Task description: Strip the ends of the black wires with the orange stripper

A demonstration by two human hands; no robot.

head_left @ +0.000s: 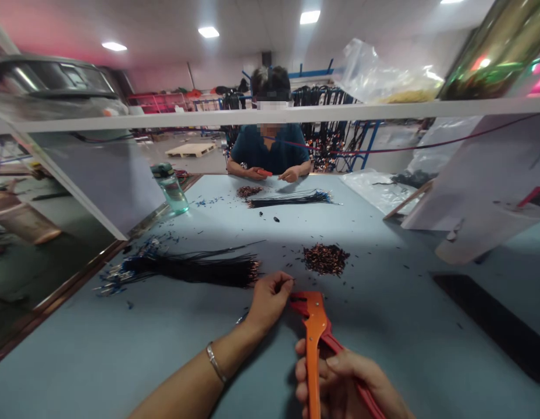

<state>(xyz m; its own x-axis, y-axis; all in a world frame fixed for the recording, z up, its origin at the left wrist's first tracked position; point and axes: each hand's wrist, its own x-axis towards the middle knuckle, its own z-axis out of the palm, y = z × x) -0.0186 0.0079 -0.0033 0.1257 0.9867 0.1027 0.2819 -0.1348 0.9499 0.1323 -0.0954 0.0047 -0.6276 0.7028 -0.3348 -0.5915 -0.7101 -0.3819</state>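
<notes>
Centrally, item one: orange hand tool (314, 331), red second handle. It sits low in the middle of the view, head pointing away from the person and held just above the table (383, 326).

- Right hand (344, 384): clenched around both handles of the tool, fingers wrapped over the red one.
- Left hand (267, 299): thumb and fingertips pinched together right at the tool's head, on its left side. What lies between them is too small to make out. A metal bracelet (215, 362) is on the wrist.
- Bundle of black wires (195, 269): lies flat, just left of the left hand, coppery ends toward that hand and blue-tipped ends fanned out toward the table's left edge.
- Heap of reddish-brown scraps (326, 259): just beyond the tool's head, with dark specks scattered around it.
- Dark strip (492, 326): flat on the table, well to the right.
- Second wire bundle (291, 198) and smaller scrap heap (249, 191): at the far end of the table.
- Co-worker (270, 148): seated at the far end in a dark top, both hands on the table, something red in one.
- Green-capped bottle (171, 187): upright, far left.
- White shelf rail (270, 114): crosses the view overhead.
</notes>
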